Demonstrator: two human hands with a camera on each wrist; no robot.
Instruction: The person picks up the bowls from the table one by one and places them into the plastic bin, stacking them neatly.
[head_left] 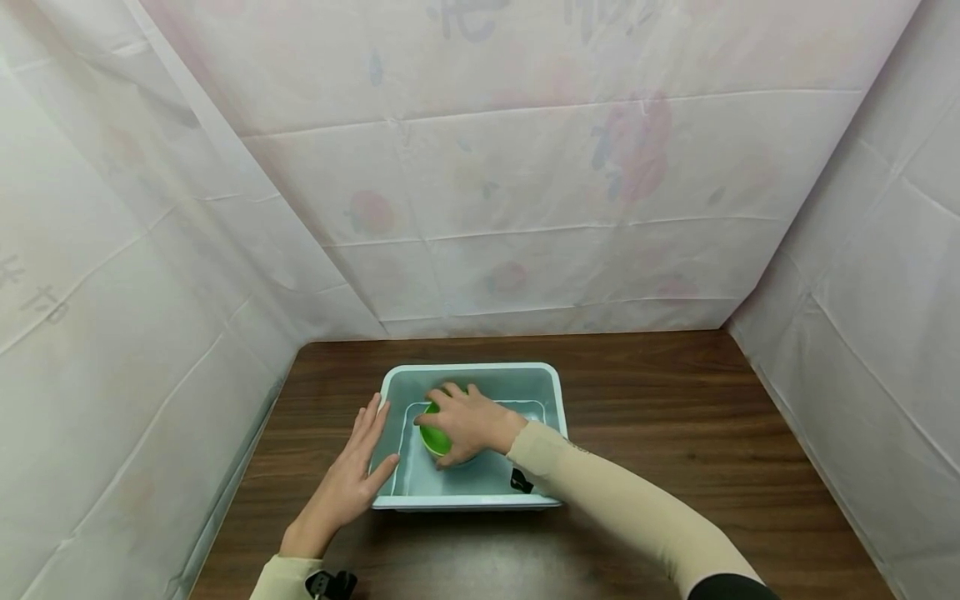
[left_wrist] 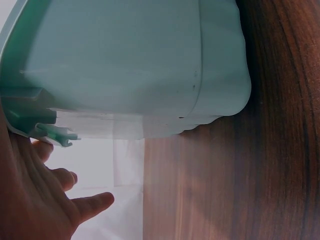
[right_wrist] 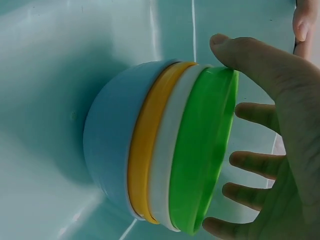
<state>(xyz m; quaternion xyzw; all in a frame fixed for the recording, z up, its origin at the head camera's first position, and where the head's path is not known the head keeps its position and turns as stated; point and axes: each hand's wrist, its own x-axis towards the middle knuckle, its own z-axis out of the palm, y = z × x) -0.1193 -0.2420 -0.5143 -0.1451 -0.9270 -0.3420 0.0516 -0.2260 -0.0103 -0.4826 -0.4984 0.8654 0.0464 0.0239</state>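
Inside a light blue-green plastic basin sits a nested stack of bowls. In the right wrist view a blue bowl is lowest, then a yellow bowl, a white bowl and a green bowl on top. My right hand spreads over the stack, thumb and fingertips right at the green bowl's rim, fingers apart. My left hand rests against the basin's left rim with fingers extended; in the left wrist view some fingers reach below the rim's edge.
The basin stands on a dark brown wooden table. White sheeting with faint prints encloses the table at the back and both sides. A small black device is strapped to the left wrist.
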